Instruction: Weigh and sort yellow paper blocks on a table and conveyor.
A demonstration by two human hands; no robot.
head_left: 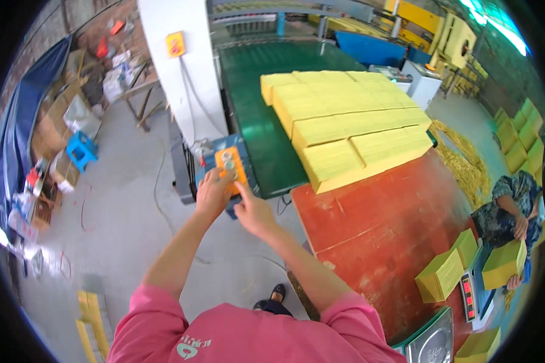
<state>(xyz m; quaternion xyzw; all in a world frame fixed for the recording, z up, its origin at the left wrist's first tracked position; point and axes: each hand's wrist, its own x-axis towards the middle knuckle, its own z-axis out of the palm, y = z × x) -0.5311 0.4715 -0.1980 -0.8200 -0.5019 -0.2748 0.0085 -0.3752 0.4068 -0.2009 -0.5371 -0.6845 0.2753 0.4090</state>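
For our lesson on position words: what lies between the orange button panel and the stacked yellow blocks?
In the head view, the blue box's edge, then a bare green surface, lie between panel and blocks.

Orange control box (240, 172): partly covered by left hand (212, 195); button markings too small to read.
Right hand (254, 214): can't tell if pressing or hovering.
Red table (375, 224): far edge hidden by yellow stacks (354, 118).
Green-framed scale (433, 345): cut off by lower edge.
Co-worker (507, 199): cropped by right rim.
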